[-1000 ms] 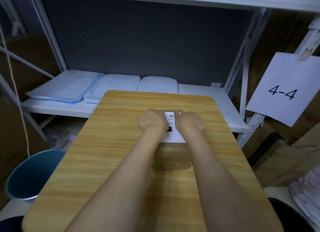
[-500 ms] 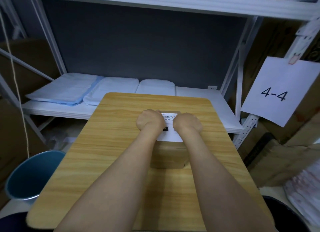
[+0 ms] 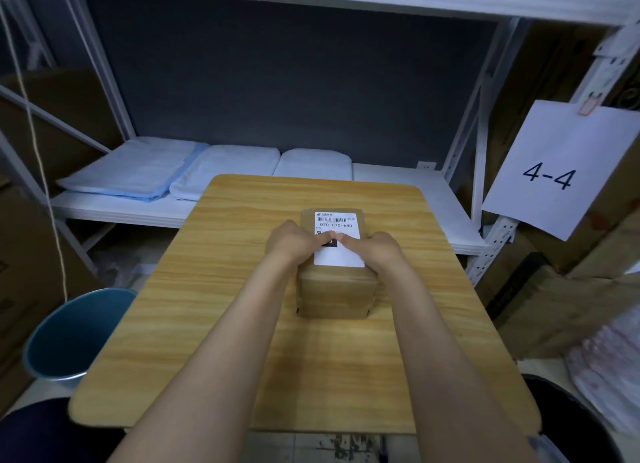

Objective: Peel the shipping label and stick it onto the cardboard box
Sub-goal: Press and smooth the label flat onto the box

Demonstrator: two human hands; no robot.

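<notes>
Both hands lay on top of the box (image 3: 335, 294), which stood on the table (image 3: 214, 324). The left hand (image 3: 292, 242) and the right hand (image 3: 375, 248) each pressed a thumb flat onto the label (image 3: 337, 237), the thumb tips meeting near its middle; neither hand gripped anything, though the other fingers were hidden over the box's sides. The label sat on the box's top face, its barcode end beyond the thumbs and its blank end nearer the wrists, apparently stuck flat.
</notes>
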